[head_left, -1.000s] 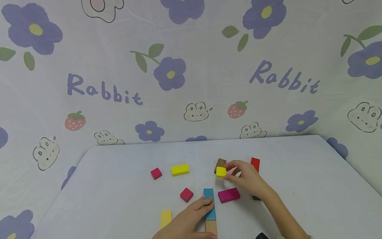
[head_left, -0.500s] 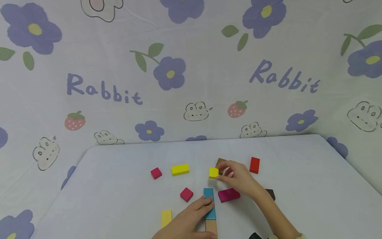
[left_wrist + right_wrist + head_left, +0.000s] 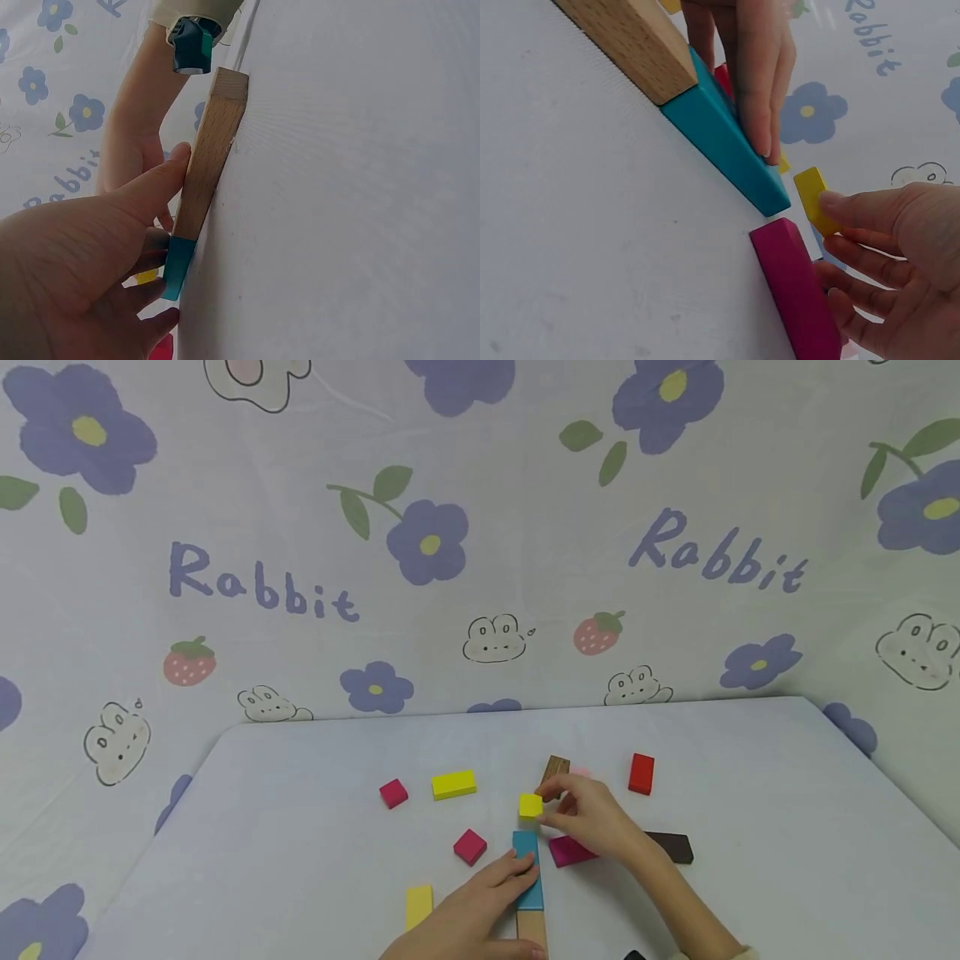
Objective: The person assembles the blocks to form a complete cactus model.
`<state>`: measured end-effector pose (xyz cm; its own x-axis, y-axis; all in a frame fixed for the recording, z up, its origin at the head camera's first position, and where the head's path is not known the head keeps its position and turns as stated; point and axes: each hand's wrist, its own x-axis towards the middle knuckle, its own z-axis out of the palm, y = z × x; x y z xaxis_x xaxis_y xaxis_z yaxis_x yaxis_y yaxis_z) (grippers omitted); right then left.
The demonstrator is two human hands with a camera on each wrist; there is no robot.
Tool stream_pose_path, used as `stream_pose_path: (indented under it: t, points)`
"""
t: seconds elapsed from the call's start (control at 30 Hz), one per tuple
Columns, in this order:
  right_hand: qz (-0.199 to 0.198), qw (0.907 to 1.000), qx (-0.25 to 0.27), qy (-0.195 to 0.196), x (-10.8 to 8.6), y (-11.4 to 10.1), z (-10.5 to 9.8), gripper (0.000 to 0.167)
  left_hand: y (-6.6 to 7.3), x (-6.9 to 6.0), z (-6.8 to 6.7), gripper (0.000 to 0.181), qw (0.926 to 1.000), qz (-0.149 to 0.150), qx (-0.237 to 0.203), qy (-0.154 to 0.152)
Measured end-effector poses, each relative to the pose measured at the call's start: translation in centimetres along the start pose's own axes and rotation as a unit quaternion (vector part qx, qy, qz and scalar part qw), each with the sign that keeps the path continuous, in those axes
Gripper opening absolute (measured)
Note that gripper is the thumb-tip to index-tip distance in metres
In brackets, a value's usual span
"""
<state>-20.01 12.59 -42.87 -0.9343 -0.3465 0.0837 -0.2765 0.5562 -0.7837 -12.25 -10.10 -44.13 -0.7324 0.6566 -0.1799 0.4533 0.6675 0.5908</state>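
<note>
My right hand [image 3: 596,818] pinches a small yellow block [image 3: 530,807] between thumb and fingertips, just past the far end of a blue block [image 3: 531,893]. In the right wrist view the held yellow block [image 3: 816,201] looks off the table, with a gap to the blue one. The blue block lies end to end with a plain wooden block [image 3: 532,928]. My left hand [image 3: 472,914] rests along this row, its fingers on the blue block and its thumb touching the wooden block [image 3: 206,165]. Under the right hand lies a magenta block [image 3: 795,292], partly hidden in the head view.
Behind the right hand lie a brown block [image 3: 555,770] and a red block [image 3: 641,773]; a dark brown block [image 3: 675,847] sits right of it. To the left are two crimson blocks, one nearer [image 3: 470,847], a yellow bar [image 3: 453,784] and a pale yellow block [image 3: 419,906].
My right hand has carried the yellow block leftward and slightly nearer, from in front of the brown block to the blue block's far end. The left hand has stayed in place.
</note>
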Motion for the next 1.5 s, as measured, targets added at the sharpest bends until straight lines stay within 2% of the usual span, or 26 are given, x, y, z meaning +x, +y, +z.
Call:
stream_pose_path:
  t: [0.23, 0.5, 0.93, 1.5]
  points:
    - [0.004, 0.9997, 0.012, -0.018, 0.0, 0.2, 0.6, 0.028, -0.1, 0.0, 0.1, 0.085, 1.0, 0.002, -0.006, -0.001]
    - [0.002, 0.9997, 0.001, -0.024, 0.0, 0.3, 0.9, 0.027, -0.3, -0.1, 0.1, 0.086, 0.9995, 0.025, 0.008, 0.015]
    - [-0.021, 0.9987, -0.002, -0.047, -0.2, 0.4, 0.7, 0.029, -0.3, -0.1, 0.1, 0.087, 0.9997, 0.021, -0.003, 0.013]
    - [-0.008, 0.9998, -0.012, -0.014, -0.2, 0.4, 1.6, 0.021, 0.0, -0.3, 0.0, 0.085, 0.9997, 0.017, 0.007, 0.019]
